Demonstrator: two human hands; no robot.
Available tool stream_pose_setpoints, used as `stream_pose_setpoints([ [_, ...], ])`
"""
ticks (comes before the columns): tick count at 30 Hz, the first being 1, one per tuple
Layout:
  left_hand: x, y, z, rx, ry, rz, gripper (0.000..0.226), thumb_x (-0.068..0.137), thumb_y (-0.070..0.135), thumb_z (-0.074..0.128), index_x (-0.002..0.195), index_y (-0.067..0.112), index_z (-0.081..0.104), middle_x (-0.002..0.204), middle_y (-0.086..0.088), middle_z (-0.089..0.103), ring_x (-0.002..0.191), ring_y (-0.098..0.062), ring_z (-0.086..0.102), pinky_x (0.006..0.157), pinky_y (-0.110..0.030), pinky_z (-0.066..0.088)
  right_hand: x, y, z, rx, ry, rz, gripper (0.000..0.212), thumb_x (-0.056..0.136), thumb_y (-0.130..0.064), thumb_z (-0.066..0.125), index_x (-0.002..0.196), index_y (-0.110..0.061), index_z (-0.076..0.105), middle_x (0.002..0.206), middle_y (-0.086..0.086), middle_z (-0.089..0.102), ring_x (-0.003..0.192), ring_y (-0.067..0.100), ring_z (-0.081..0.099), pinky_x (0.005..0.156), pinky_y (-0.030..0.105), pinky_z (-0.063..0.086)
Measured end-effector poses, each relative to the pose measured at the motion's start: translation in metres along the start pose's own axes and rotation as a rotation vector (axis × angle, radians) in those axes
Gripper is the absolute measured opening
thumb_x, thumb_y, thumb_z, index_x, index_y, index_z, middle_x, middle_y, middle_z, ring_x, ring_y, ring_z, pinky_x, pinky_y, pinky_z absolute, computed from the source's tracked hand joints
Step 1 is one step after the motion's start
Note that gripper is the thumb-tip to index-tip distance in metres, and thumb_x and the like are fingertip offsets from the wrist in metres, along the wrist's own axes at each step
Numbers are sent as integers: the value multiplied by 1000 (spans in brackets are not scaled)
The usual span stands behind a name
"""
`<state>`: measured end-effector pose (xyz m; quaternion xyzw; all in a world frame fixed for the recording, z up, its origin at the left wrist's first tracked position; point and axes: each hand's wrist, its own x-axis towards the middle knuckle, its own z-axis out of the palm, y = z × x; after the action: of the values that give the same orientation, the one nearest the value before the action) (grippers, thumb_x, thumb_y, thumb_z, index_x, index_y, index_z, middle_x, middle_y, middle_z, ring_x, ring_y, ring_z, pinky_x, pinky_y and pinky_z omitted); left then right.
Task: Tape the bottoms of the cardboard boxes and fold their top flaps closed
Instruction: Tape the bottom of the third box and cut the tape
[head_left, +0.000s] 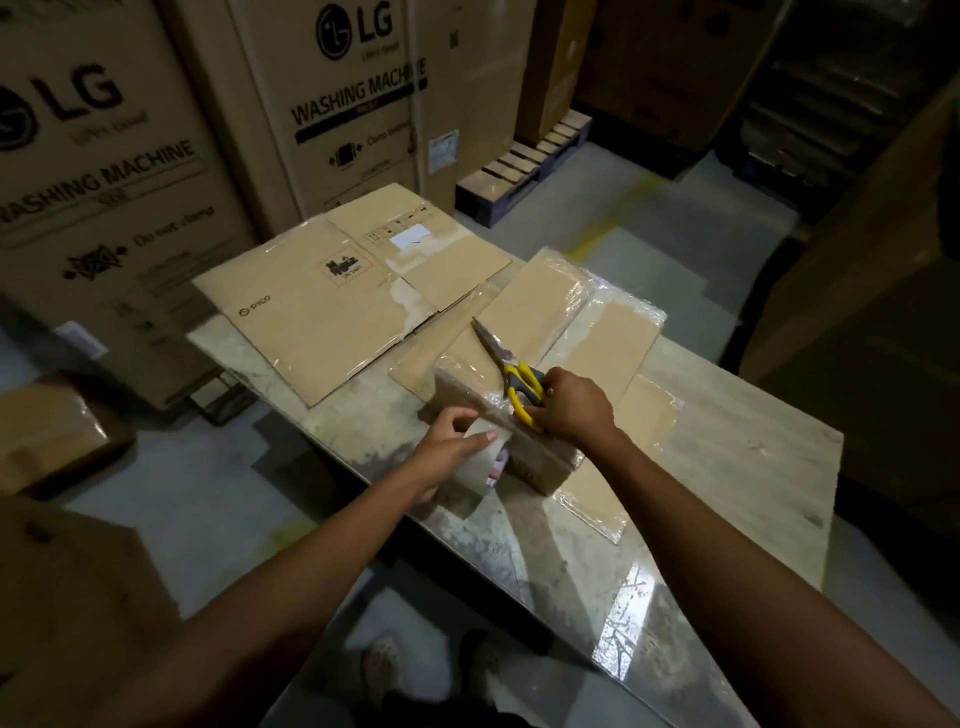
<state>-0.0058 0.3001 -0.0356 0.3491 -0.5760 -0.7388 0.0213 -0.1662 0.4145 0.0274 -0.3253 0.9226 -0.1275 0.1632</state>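
Two hands meet over a small box (464, 383) near the middle of the table (737, 457). The left hand (445, 449) grips a roll of tape (480, 470), fingers curled round its rim, the roll held against the box's near side. The right hand (577, 409) holds yellow-handled scissors (514, 371), fingers through the loops, blades almost together and pointing away over the box top. The hands and roll hide much of the box's near face; whether its flaps are sealed cannot be told. Behind the box, one flattened carton (311, 322) lies at the table's far left, and several film-wrapped flat sheets (602, 332) lie under and to the right of the box. Tall printed washing-machine cartons (358, 114) stand beyond the table, with a pallet (524, 166) on the floor to their right. Another taped box (52, 431) sits on the floor at left, and the person's shoes (384, 660) show below the table edge
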Motion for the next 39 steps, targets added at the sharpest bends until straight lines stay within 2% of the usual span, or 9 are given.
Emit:
stream_pose_setpoints([
  [5, 2, 3, -2, 341, -12, 1, 41, 90, 20, 72, 125, 12, 52, 113, -9, 60, 75, -13, 65, 51, -16, 51, 3, -4, -1, -100, -23, -47, 39, 87, -51, 62, 98, -15, 53, 84, 6, 60, 77, 27, 58, 61, 33, 44],
  [8, 6, 1, 4, 326, -18, -31, 28, 94, 12, 66, 118, 0, 58, 113, -14, 62, 60, -1, 67, 46, -10, 47, 2, -2, -1, -118, -9, -82, 38, 89, -52, 59, 93, -15, 49, 80, 5, 56, 74, 27, 55, 60, 32, 40],
  [10, 2, 6, 5, 249, -48, -47, 24, 95, 11, 64, 116, -1, 62, 109, -15, 64, 58, 2, 67, 47, -12, 49, 5, 2, -2, -122, -13, -96, 39, 90, -53, 59, 92, -15, 49, 81, 6, 58, 73, 28, 55, 60, 31, 40],
  [13, 0, 7, -4, 69, -158, -109, 17, 95, 12, 63, 110, 4, 67, 102, -18, 68, 76, -17, 70, 68, -30, 57, 11, 11, -9, -133, -59, -118, 42, 89, -55, 62, 91, -13, 55, 81, 7, 62, 72, 28, 55, 62, 30, 38],
  [18, 5, 13, -11, 4, -217, -165, 13, 95, 7, 59, 105, 5, 68, 94, -15, 72, 81, -25, 69, 77, -37, 57, -16, 45, -37, 583, -370, -126, 36, 90, -34, 70, 94, 1, 65, 74, 14, 62, 58, 21, 58, 50, 30, 45],
  [21, 12, 14, -13, 18, -225, -178, 12, 94, 16, 64, 97, 11, 74, 98, -11, 72, 88, -25, 68, 77, -36, 54, -47, 72, -54, 707, -591, -140, 63, 90, -61, 56, 96, 2, 58, 73, 13, 59, 60, 20, 56, 50, 27, 41],
  [29, 16, 12, -15, 26, -249, -167, 15, 95, 22, 64, 93, 9, 72, 93, -11, 71, 84, -25, 67, 80, -39, 52, -81, 113, -72, 513, -863, -171, 70, 83, -73, 56, 83, -3, 55, 72, 17, 58, 60, 27, 54, 47, 26, 37],
  [35, 16, 10, -12, 23, -212, -164, 15, 89, 24, 69, 89, 9, 72, 88, -11, 72, 78, -25, 67, 72, -35, 53, -78, 107, -61, 451, -836, -133, 67, 74, -78, 60, 83, -11, 57, 73, 12, 61, 58, 26, 56, 46, 24, 39],
  [39, 18, 6, -11, 0, -199, -163, 21, 81, 27, 75, 89, 7, 72, 89, -15, 71, 77, -27, 66, 79, -39, 51, -73, 96, -50, 474, -799, -132, 72, 73, -80, 59, 84, -9, 56, 74, 12, 61, 60, 27, 57, 46, 24, 39],
])
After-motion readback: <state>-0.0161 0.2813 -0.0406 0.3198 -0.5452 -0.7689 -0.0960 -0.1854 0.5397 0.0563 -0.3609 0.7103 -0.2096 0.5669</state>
